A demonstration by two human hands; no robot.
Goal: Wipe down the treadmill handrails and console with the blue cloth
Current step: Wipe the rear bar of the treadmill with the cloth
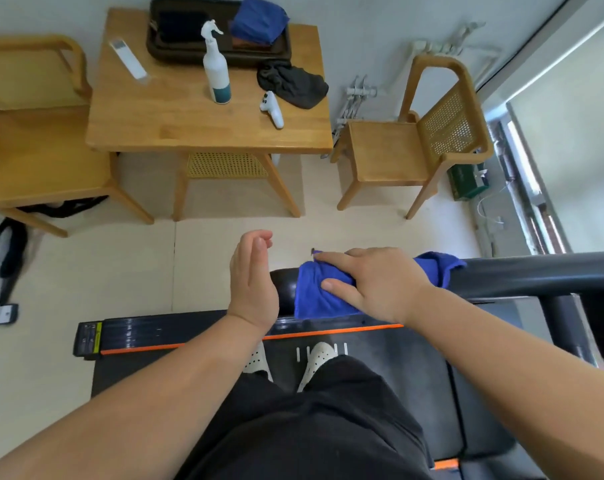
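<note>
The blue cloth [316,292] is draped over the left end of the black treadmill handrail [522,277], which runs off to the right edge. My right hand [373,282] lies on top of the cloth and presses it around the rail, fingers wrapped over it. My left hand [254,282] hovers just left of the rail's rounded end, held edge-on with fingers together and slightly curled, holding nothing. Below, the treadmill deck [390,355] with its orange stripe lies under my white shoes. No console can be made out.
A wooden table [176,123] ahead carries a white spray bottle [216,69], a dark tray [189,53] with a folded blue cloth, a dark rag and a white handheld device. Wooden chairs [422,143] stand on both sides. A window is at right.
</note>
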